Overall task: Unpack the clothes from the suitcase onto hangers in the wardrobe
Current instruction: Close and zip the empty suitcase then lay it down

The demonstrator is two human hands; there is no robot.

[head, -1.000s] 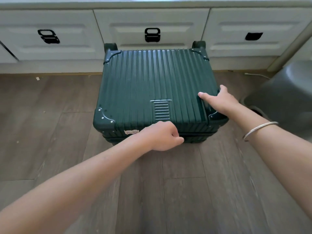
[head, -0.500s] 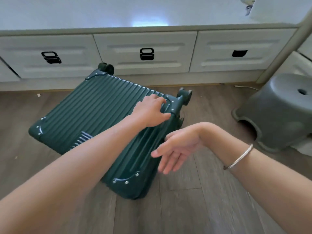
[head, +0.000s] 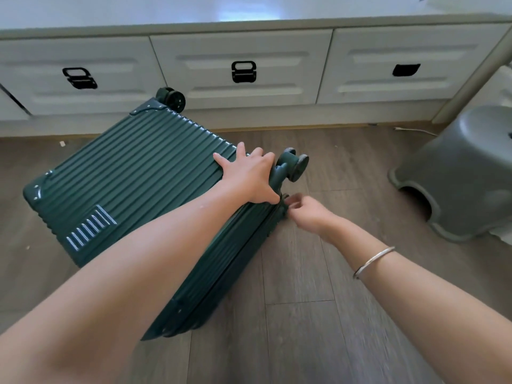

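Note:
A dark green ribbed suitcase (head: 133,187) lies closed and flat on the wooden floor, turned at an angle, its wheels pointing toward the drawers. My left hand (head: 249,176) presses flat on the lid near the wheel-end corner, fingers spread. My right hand (head: 306,213) is at the suitcase's side edge just below that corner, fingers curled and pinching something small at the seam, probably the zipper pull. No clothes, hangers or wardrobe are in view.
White drawers (head: 241,67) with black handles run along the back, right behind the suitcase. A grey plastic stool (head: 454,167) stands on the floor at the right. Wooden floor (head: 304,314) lies between me and the suitcase.
The suitcase was swung from square-on to an angle. My left hand moved from the front edge to the wheel-end corner and flattened. My right hand went from open in mid-air to pinching at the side seam.

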